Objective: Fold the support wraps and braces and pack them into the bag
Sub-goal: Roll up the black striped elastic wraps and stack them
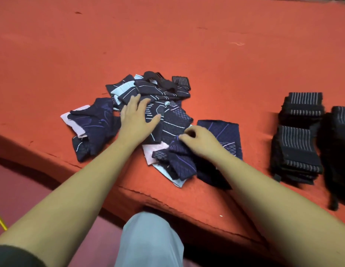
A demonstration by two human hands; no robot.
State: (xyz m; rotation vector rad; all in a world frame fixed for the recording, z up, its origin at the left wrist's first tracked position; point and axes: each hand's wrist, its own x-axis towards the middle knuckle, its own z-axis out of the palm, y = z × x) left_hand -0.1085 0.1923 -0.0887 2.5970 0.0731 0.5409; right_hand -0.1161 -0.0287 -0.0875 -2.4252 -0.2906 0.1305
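A loose heap of dark navy braces with white and purple line patterns lies on the orange table. My left hand rests flat on the middle of the heap, fingers spread. My right hand has its fingers curled and pinches a purple-lined brace at the heap's near side. A flat navy brace lies just right of that hand. Two stacks of folded black striped wraps stand at the right.
A black bag or strap lies at the far right edge, partly cut off. The table's front edge runs diagonally below the heap. My knee in grey trousers is under it. A yellow cord lies on the floor at left.
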